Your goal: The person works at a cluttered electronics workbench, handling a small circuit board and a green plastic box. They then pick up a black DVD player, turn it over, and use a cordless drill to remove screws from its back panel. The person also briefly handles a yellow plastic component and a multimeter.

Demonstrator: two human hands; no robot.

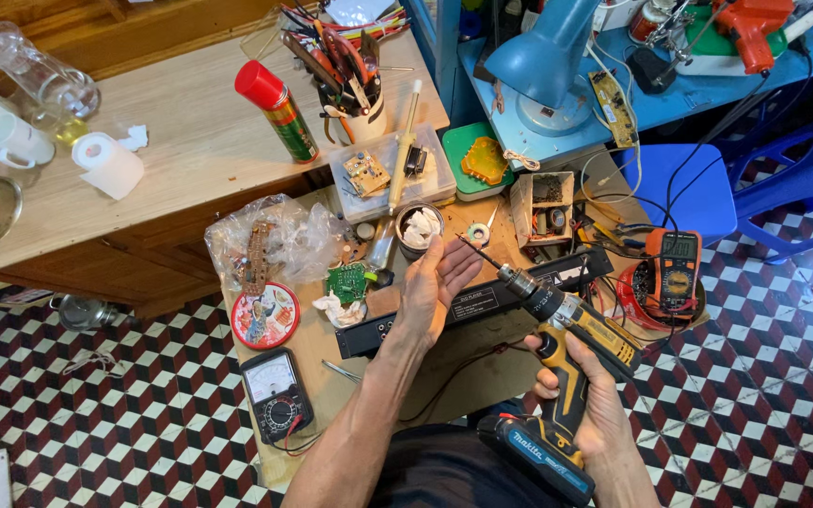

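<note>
Head view: the fingers of the right hand are seen wrapped tight around the grip of a yellow and black cordless drill, with the teal battery pack at its foot just below the hand. The drill is held tilted, its chuck and thin bit pointing up and to the left. The bit's tip is met by the left hand, which is held flat with palm turned up and fingers spread slightly apart, clamped on nothing; whether the tip actually touches the fingers cannot be told.

Beneath both hands a long black device casing lies across a small wooden work board. Just beyond the left fingertips a small round tin with white scraps is seen. To the left of the wrist a green circuit board and a crumpled clear plastic bag are found, with a round red tin lid near them and a black analogue meter lower down. To the right of the drill an orange digital multimeter rests on a red reel. Farther out, a red-capped spray can and a cup crammed with pliers and tools stand on the wooden table, and a blue desk lamp stands on the blue bench.
</note>
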